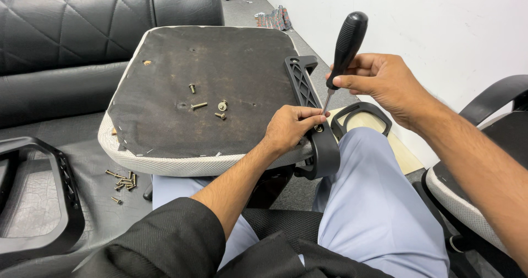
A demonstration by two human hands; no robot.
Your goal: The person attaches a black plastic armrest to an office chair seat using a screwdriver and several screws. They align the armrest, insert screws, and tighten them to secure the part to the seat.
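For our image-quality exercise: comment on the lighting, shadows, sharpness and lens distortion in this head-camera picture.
Head view: even, soft indoor light; only faint shadows beside the loose screws on the seat underside. Mild sheen on the black leather. Both the left hand and the right hand holding the screwdriver look sharp. Wide-angle lens stretches the frame edges.

An upturned chair seat (209,91) lies across the person's lap. At its right edge, the right hand (385,83) grips a black-handled screwdriver (344,50), tip down on a black armrest bracket (311,107); the left hand (289,128) pinches beside the tip. Loose screws (206,105) lie mid-seat.
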